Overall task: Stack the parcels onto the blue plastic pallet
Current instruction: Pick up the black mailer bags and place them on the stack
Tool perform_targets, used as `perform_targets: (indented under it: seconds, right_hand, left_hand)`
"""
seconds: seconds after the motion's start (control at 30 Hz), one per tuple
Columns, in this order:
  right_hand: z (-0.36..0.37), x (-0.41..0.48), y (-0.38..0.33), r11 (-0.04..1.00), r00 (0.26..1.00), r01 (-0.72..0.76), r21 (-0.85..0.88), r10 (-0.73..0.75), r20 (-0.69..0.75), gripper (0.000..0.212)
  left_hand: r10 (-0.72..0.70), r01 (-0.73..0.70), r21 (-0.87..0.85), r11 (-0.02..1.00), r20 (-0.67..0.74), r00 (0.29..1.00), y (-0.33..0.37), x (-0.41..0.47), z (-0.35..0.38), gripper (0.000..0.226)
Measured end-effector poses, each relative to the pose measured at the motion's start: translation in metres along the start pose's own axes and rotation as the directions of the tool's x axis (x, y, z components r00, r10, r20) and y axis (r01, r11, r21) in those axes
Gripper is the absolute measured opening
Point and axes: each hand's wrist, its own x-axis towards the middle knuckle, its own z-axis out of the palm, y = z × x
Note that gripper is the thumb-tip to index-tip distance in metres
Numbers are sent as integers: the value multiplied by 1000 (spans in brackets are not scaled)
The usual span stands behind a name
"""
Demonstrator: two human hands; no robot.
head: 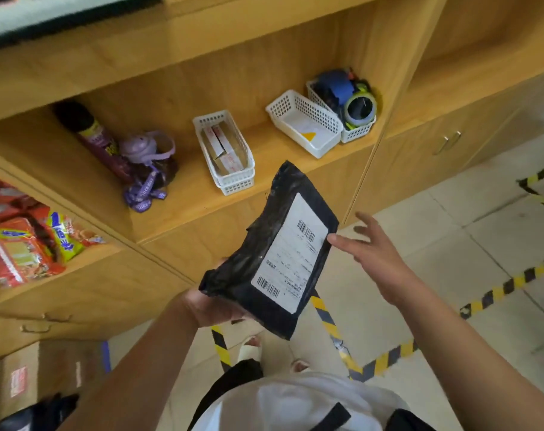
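Note:
A black plastic parcel [264, 250] with a white shipping label is held up in front of a wooden shelf unit. My left hand [211, 309] grips its lower left corner from underneath. My right hand [373, 253] is spread with straight fingers, and one fingertip touches the parcel's right edge near the label. No blue pallet shows in this view.
The wooden shelf [183, 194] carries white baskets [224, 150], tape rolls [359, 108], a purple bottle [146, 157] and a spray can [90, 132]. Red snack packs [25, 244] fill the left compartment. Yellow-black tape [326, 325] marks the tiled floor. Cardboard boxes [31, 377] stand at the lower left.

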Motion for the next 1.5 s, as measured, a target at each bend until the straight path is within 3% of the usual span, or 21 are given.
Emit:
perform_targets:
  seconds: [0.03,0.07,0.1,0.13,0.2,0.23,0.3,0.4,0.5,0.57,0.6,0.67,0.73,0.8,0.9,0.97,1.17,1.37,1.5]
  right_hand:
    - [-5,2,-10,966,985,170,-197,-172,7,104]
    - [-7,3,-22,845,932,359,-396,-344,111,102]
    - [-2,1,-36,645,849,524,-557,-448,280,100]
    - [8,0,-48,412,760,641,-648,-462,458,98]
    - [36,-3,-63,12,600,770,-638,-351,719,95]
    - [52,-5,-67,-111,541,802,-586,-279,793,94]
    - [82,-10,-69,-214,452,852,-478,-162,877,85]
    - [115,-26,-64,-141,345,925,-352,-69,936,63]
    - [145,-50,-48,-84,257,962,-259,-24,966,58]
    - [161,-67,-34,-27,230,973,-230,-6,973,55]
    - [168,-73,-26,32,231,972,-231,-6,973,54]
    - [181,-84,-13,238,277,934,-266,-16,961,58]
    - [196,-100,3,528,374,794,-302,-32,927,62]
    - [219,-122,20,744,450,606,-283,-27,893,56]
    - [263,-172,46,910,504,345,-229,26,863,40]
    - [292,-212,64,943,509,231,-241,94,856,31]
    - [364,-337,130,933,478,80,-352,274,834,23]
    - [421,-426,165,909,415,101,-404,331,848,33]
    - [473,-456,172,901,361,114,-418,355,863,41]
  left_hand:
    - [82,-79,-36,996,88,993,1,-14,-14,23]
    - [164,-159,-40,986,178,970,6,-20,-14,15]
    - [195,-199,-10,980,241,951,5,-24,-25,33]
    - [201,-218,29,976,279,939,2,-26,-36,56]
    - [140,-165,78,983,261,955,-10,-33,-54,81]
    - [110,-135,95,986,232,967,-18,-37,-63,81]
    - [74,-103,150,983,188,979,-32,-54,-73,68]
    - [49,-67,112,991,152,987,-60,-87,-85,84]
    - [40,-54,115,992,124,991,-101,-118,-94,97]
    - [53,-56,93,994,38,998,-133,-138,-97,89]
    - [74,-74,3,997,-44,996,-151,-144,-101,81]
    - [129,-210,-290,934,-274,953,-193,-154,-114,68]
    - [167,-424,-496,758,-480,861,-240,-167,-128,53]
    - [124,-540,-543,643,-622,773,-283,-184,-134,54]
    - [164,-577,-556,599,-620,767,-342,-206,-127,56]
    - [250,-590,-496,637,-591,767,-379,-225,-127,55]
    - [195,-632,-504,589,-670,716,-496,-297,-150,45]
    - [128,-636,-607,476,-668,733,-590,-349,-182,56]
    - [133,-645,-609,461,-672,729,-625,-368,-218,59]
